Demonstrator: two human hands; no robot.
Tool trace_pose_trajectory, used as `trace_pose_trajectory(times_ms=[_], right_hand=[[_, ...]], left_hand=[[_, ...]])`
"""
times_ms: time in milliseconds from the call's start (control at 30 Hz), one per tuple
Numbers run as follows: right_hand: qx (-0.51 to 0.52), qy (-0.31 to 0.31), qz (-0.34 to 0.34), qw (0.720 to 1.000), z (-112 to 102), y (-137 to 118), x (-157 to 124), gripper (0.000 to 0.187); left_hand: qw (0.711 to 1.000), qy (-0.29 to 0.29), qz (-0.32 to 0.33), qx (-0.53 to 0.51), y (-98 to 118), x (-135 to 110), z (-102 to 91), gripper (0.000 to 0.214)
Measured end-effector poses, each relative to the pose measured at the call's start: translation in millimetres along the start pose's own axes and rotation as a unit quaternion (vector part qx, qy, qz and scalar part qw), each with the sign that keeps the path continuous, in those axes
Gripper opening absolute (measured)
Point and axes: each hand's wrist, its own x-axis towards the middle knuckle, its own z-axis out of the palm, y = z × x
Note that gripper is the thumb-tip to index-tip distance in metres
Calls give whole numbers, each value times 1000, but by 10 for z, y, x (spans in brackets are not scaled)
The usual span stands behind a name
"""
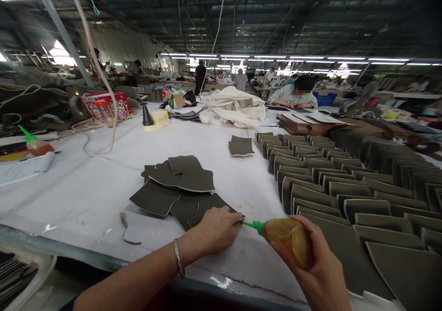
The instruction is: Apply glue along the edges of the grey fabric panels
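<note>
My left hand [216,230], with a metal bangle on the wrist, presses down on a dark grey cut piece [207,207] at the near edge of the white table [86,187]. My right hand [311,260] grips an amber glue bottle [288,239] whose green nozzle [253,226] points at the edge of that piece beside my left fingers. A loose pile of the same grey pieces [179,180] lies just beyond my left hand.
Rows of overlapping grey pieces [345,182] cover the table's right side. A small stack [241,145], a heap of white cloth [235,106], a black cone [147,116] and a second glue bottle [36,144] sit farther off. A person [297,95] works at the far end.
</note>
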Motion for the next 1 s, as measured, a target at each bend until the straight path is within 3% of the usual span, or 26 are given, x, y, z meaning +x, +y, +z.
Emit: trace_pose_trajectory(times_ms=[167,467,733,900,1000], right_hand=[[-43,-1,-7,999,28,-103,-30,54],[-17,6,94,995,-14,-202,-1,51],[79,-12,143,986,15,10,9,55],[83,1,151,985,49,187,18,65],[78,-22,150,985,44,234,-15,63]], left_hand=[[1000,5,1,-13,-32,14,17,53],[1000,4,-3,-12,-9,-18,-33,49],[1000,6,4,-13,-23,-10,-13,50],[1000,-1,9,-19,-43,-12,-11,51],[1000,-2,7,-23,-47,-11,-15,49]])
